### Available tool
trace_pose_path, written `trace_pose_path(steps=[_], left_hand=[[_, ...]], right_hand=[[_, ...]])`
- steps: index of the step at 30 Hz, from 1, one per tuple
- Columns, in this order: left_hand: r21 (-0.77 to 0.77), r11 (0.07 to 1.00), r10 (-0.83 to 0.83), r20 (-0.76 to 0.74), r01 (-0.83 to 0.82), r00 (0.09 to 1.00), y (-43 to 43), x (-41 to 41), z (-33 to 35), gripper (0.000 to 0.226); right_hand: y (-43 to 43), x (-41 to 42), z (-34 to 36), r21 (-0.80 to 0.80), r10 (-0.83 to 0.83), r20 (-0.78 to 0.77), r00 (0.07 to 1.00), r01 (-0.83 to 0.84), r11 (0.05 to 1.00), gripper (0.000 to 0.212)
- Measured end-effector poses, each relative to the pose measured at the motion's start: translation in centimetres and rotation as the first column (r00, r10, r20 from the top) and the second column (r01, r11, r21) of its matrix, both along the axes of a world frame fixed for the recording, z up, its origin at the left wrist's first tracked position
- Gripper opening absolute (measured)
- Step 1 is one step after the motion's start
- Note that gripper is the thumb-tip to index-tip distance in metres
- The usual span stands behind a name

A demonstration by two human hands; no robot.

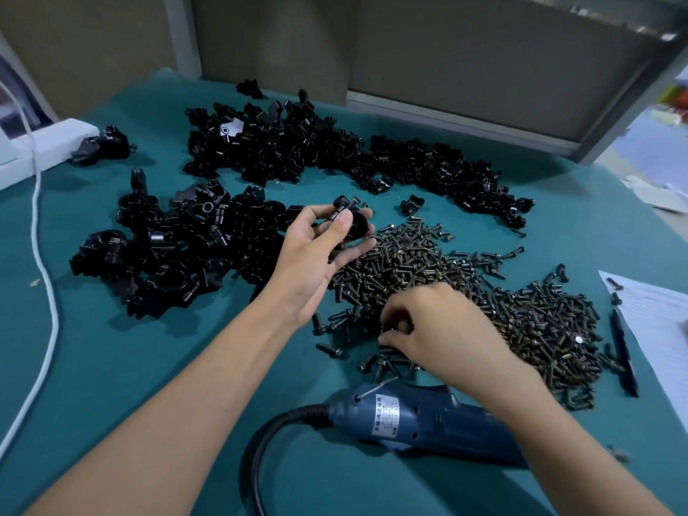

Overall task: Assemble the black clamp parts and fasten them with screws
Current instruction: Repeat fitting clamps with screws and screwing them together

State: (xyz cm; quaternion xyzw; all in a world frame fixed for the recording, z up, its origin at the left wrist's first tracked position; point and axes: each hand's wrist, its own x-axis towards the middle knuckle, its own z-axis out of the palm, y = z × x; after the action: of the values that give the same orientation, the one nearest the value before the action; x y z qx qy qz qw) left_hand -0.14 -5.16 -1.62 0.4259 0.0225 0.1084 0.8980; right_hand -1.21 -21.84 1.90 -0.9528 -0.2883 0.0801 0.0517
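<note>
Gripping the black clamp, left hand fingers curl around it. Right hand fingers curl among screws, hold unclear. Screwdriver label illegible.

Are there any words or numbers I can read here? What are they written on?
Silver label on the blue electric screwdriver: printed characters, too blurred to read.
White paper sheet at the table's right edge: faint printed lines, too small to read.
No other writing shows.
</note>
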Motion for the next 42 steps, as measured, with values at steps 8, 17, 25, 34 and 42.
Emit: trace_pose_path(steps=[8,17,25,34,42], left_hand=[[0.031,0.999,-0.009,-0.009,0.009,1.0,-0.1,0.0,-0.2,0.011],[0.013,1.0,-0.024,-0.001,0.024,1.0,0.2,-0.1,-0.1,0.01],[-0.028,0.997,-0.071,-0.013,0.071,0.997,0.0,-0.2,-0.1,0.015],[-0.114,0.975,-0.196,-0.023,0.192,0.98,0.1,-0.6,0.7,0.037],[-0.196,0.962,-0.208,-0.062,0.192,0.976,0.2,-0.6,0.9,0.043]], right_hand=[[0.9,-0.7,-0.3,0.0,-0.054,0.092,0.994,0.054,0.999,0.021],[0.6,0.3,-0.2,0.206,-0.024,-0.083,0.996,0.04,0.978,0.016],[0.8,2.3,1.1,0.587,-0.032,-0.055,0.998,0.058,0.808,0.014],[1.4,4.4,0.8,0.864,-0.163,0.081,0.983,0.012,0.503,0.015],[0.6,4.4,1.2,0.765,-0.047,0.051,0.998,-0.009,0.644,0.026]])
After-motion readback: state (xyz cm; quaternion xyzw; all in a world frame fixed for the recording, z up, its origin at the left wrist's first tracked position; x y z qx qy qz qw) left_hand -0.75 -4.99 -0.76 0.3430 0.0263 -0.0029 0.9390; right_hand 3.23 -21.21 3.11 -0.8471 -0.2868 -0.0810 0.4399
